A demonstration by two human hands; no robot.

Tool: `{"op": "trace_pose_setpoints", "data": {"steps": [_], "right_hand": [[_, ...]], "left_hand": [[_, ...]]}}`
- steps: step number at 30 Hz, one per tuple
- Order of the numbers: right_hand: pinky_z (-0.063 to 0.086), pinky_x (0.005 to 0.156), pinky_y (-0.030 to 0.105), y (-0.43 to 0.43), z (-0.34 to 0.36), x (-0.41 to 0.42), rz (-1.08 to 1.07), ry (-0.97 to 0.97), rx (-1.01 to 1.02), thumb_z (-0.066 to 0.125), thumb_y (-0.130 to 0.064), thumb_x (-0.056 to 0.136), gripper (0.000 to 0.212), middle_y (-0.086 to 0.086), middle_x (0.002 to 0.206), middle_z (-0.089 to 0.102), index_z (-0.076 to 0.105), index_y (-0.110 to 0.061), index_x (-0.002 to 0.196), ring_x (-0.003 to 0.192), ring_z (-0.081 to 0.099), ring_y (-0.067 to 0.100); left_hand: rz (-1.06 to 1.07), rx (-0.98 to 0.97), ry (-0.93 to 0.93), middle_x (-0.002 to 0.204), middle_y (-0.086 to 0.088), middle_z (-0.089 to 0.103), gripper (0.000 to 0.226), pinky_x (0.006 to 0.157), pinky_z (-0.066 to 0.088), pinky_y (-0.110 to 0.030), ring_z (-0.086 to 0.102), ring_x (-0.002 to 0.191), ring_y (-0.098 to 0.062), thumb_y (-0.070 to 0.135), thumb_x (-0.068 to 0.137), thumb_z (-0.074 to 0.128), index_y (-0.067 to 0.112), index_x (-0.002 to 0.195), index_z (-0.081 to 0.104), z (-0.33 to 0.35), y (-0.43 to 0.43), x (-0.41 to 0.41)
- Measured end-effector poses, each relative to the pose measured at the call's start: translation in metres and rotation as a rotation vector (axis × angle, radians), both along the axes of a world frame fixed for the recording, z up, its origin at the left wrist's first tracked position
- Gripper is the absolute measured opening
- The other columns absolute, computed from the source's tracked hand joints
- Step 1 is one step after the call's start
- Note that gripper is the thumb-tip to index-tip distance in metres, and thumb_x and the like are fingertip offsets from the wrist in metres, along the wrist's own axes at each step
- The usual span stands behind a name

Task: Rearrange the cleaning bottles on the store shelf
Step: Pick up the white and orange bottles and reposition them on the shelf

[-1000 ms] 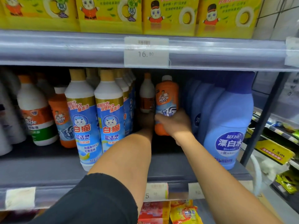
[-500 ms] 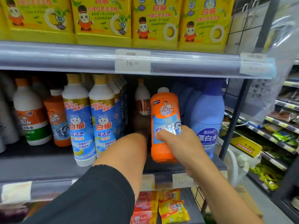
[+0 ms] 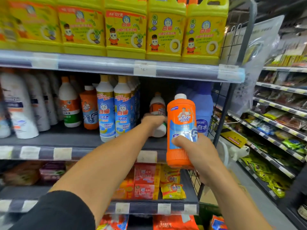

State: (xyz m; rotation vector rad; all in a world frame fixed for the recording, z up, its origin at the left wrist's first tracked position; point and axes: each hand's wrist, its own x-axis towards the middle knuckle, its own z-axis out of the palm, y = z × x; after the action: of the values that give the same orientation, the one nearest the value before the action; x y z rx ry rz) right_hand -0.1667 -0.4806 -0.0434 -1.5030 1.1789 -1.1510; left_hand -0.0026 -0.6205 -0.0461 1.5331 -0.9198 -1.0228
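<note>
- There's the right hand [image 3: 197,151], fingers wrapped round the lower half of the orange bottle [image 3: 181,127], which is upright and out in front of the shelf [image 3: 83,153], clear of its edge.
- The left hand [image 3: 153,121] is deep in the gap on that shelf, gripping a white bottle [image 3: 157,105] round its middle.
- Just left of the gap, two cat-label bottles [image 3: 106,112] stand side by side at the front, with more lined up behind.
- Further left are a second orange one [image 3: 89,110] and a green-banded bottle [image 3: 70,110], touching.
- Blue bottles [image 3: 203,113] are on the right, partly hidden behind the held orange bottle.
- Up top, yellow jugs [image 3: 164,30] stand shoulder to shoulder.
</note>
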Motion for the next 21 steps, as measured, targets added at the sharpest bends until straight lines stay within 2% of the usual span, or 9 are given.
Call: {"op": "trace_pose_setpoints", "data": {"steps": [2,4,6,9,11,15,18,21], "right_hand": [[0.059,0.062,0.046,0.016,-0.002,-0.005,0.019,-0.019,0.005,0.069,-0.042,0.052,0.035,0.002,0.077,0.072,0.065,-0.025,0.083,0.07,0.071,0.024],[0.059,0.057,0.043,0.031,-0.005,-0.008,0.035,-0.048,0.019,0.07,-0.04,0.052,0.034,0.001,0.073,0.072,0.067,-0.024,0.081,0.063,0.07,0.019],[0.058,0.054,0.042,0.046,-0.008,-0.008,0.061,-0.087,0.029,0.07,-0.038,0.053,0.026,0.0,0.068,0.072,0.069,-0.025,0.075,0.058,0.068,0.017],[0.058,0.057,0.046,0.066,-0.013,-0.001,0.104,-0.126,0.037,0.07,-0.04,0.052,0.024,0.0,0.068,0.073,0.072,-0.03,0.073,0.061,0.069,0.021],[0.059,0.061,0.046,0.078,-0.018,0.008,0.118,-0.137,0.025,0.07,-0.04,0.051,0.031,0.0,0.072,0.073,0.07,-0.024,0.077,0.066,0.07,0.021],[0.061,0.064,0.041,0.098,-0.03,0.033,0.172,-0.14,0.05,0.078,-0.038,0.057,0.038,0.0,0.083,0.075,0.068,-0.021,0.09,0.072,0.072,0.017],[0.061,0.066,0.038,0.106,-0.041,0.054,0.168,-0.103,0.046,0.081,-0.034,0.059,0.037,-0.005,0.087,0.073,0.065,-0.024,0.091,0.075,0.071,0.014],[0.061,0.067,0.041,0.112,-0.049,0.081,0.197,-0.066,0.08,0.077,-0.033,0.061,0.037,-0.002,0.089,0.073,0.064,-0.022,0.094,0.076,0.071,0.016]], "left_hand": [[-0.063,-0.013,0.037,0.121,-0.017,0.062,0.096,0.092,0.054,-0.049,0.065,0.104,-0.035,0.03,0.048,0.085,0.008,0.132,0.044,0.006,0.032,-0.001],[-0.098,0.019,-0.006,0.114,-0.017,0.067,0.094,0.089,0.055,-0.05,0.068,0.098,-0.035,0.033,0.041,0.084,0.009,0.126,0.052,0.008,0.064,0.002],[-0.113,0.039,0.011,0.109,-0.015,0.071,0.077,0.088,0.056,-0.048,0.07,0.096,-0.033,0.031,0.05,0.084,0.01,0.12,0.06,0.009,0.1,0.005],[-0.075,0.053,0.058,0.104,-0.013,0.073,0.052,0.081,0.059,-0.042,0.07,0.092,-0.031,0.027,0.065,0.085,0.014,0.109,0.062,0.001,0.155,0.016],[-0.05,0.03,0.113,0.101,-0.014,0.074,0.048,0.08,0.059,-0.043,0.071,0.089,-0.032,0.023,0.064,0.086,0.013,0.106,0.065,-0.007,0.19,0.028],[0.068,-0.058,0.165,0.083,-0.013,0.07,0.051,0.059,0.055,-0.035,0.067,0.067,-0.027,0.01,0.061,0.084,0.009,0.108,0.063,-0.019,0.248,0.059],[0.125,-0.11,0.182,0.081,-0.013,0.07,0.039,0.055,0.055,-0.038,0.067,0.066,-0.027,0.003,0.07,0.078,0.009,0.105,0.062,-0.026,0.278,0.085],[0.166,-0.092,0.148,0.075,-0.013,0.072,0.032,0.052,0.055,-0.037,0.069,0.061,-0.026,0.002,0.068,0.08,0.006,0.098,0.066,-0.033,0.299,0.111]]}}
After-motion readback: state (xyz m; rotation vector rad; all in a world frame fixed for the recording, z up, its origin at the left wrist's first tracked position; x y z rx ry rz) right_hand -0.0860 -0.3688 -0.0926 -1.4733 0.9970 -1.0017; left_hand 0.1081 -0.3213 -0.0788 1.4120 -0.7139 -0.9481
